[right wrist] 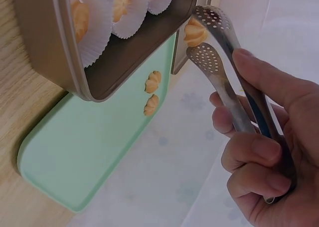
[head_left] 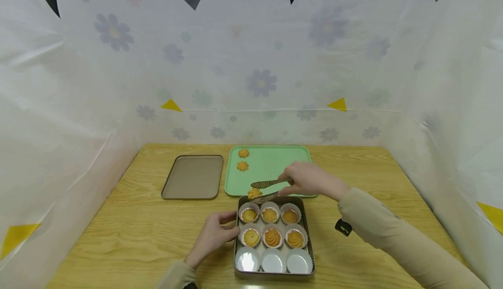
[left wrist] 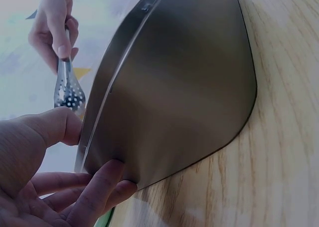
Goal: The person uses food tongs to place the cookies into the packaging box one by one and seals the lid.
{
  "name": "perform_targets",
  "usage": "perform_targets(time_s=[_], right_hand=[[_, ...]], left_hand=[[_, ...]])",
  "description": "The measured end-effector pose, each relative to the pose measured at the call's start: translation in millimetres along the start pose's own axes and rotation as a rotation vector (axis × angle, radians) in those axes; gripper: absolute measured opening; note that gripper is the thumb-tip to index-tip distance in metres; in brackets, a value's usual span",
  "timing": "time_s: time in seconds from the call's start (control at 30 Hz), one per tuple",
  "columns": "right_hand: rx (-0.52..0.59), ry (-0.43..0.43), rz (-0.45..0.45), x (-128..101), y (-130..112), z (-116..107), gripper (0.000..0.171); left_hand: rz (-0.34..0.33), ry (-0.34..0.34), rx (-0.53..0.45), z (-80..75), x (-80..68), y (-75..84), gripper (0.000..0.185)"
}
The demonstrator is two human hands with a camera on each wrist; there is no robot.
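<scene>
My right hand (head_left: 308,179) grips metal serving tongs (right wrist: 232,82) with perforated tips. Between those tips sits a flower-shaped cookie (right wrist: 195,32), above the far left edge of a deep rectangular baking tin (head_left: 275,276). White paper cups fill the tin in rows; the two far rows have round piped cookies (head_left: 272,237), while the near row of cups (head_left: 273,260) has none. My left hand (head_left: 214,234) holds the tin's left wall, with the thumb (left wrist: 70,124) at the rim and fingers (left wrist: 102,184) against the outside.
Behind the tin lies a mint-green tray (head_left: 275,162) with two flower-shaped cookies (head_left: 242,166) at its left. A shallow brown baking tray (head_left: 198,177) is left of it. All stand on a wooden table (head_left: 157,232), enclosed by pale flower-printed sheeting (head_left: 259,53).
</scene>
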State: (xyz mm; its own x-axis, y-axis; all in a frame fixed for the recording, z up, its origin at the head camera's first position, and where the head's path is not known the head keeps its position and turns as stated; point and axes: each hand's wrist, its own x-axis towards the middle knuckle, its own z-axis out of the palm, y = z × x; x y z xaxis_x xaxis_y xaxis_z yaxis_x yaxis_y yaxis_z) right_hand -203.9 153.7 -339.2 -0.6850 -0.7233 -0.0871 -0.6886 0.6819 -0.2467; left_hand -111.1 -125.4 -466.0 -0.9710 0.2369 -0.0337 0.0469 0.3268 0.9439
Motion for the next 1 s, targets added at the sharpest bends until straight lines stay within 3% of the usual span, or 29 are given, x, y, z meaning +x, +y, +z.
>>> perform_targets(time_s=[0.23, 0.57, 0.77, 1.0], right_hand=[[-0.033, -0.041, -0.101, -14.3, -4.8, -0.8, 0.029], [-0.022, -0.144, -0.228, -18.4, -14.5, 11.4, 0.021], [-0.034, -0.174, -0.253, -17.6, -21.4, 17.3, 0.028], [-0.009, -0.214, -0.280, -15.2, -27.8, 25.1, 0.017]], left_hand=[[-0.004, 0.007, -0.004, 1.4, 0.8, -1.2, 0.057], [-0.010, 0.009, -0.025, 1.9, 0.1, -1.1, 0.057], [-0.009, 0.007, -0.017, 2.0, 0.2, -1.8, 0.057], [-0.006, 0.010, -0.026, 2.4, -0.4, -1.1, 0.057]])
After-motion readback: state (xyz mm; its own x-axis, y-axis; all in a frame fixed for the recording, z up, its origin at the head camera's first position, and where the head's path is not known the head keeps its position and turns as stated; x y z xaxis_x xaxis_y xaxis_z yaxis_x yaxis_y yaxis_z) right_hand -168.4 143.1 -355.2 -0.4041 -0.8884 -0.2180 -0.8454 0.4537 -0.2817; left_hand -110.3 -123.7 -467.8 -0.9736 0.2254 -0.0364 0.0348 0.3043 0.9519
